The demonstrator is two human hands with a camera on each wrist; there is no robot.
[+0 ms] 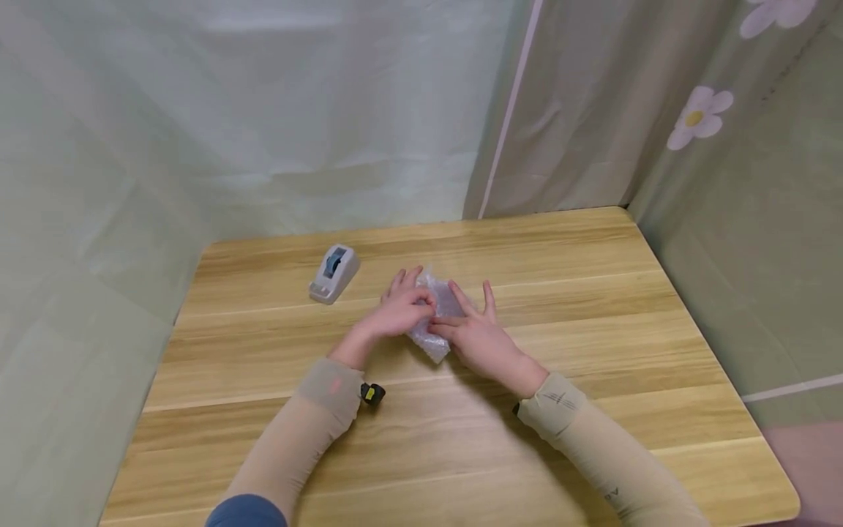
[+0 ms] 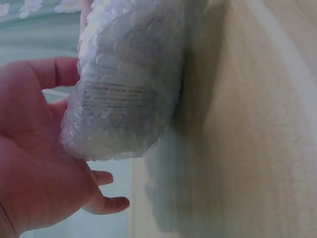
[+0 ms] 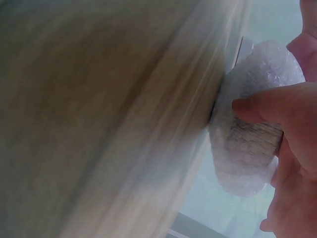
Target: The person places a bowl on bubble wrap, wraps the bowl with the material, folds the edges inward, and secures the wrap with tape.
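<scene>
A bubble-wrapped package (image 1: 429,342) lies near the middle of the wooden table. Dark printed lines show through the clear bubble wrap (image 2: 119,96), but the thing inside cannot be made out. My left hand (image 1: 398,311) covers its left side, thumb and forefinger pinching at the top of the wrap. In the left wrist view, other fingers (image 2: 106,201) stay off it. From the right, my right hand (image 1: 484,340) presses on the package with straight, spread fingers. Its thumb (image 3: 267,104) lies flat across the wrap in the right wrist view.
A grey tape dispenser (image 1: 334,274) with a blue roll stands behind and left of the package. The wooden table (image 1: 593,307) reaches back to hanging curtains (image 1: 362,110). A small black wrist device (image 1: 372,394) sits by the left cuff.
</scene>
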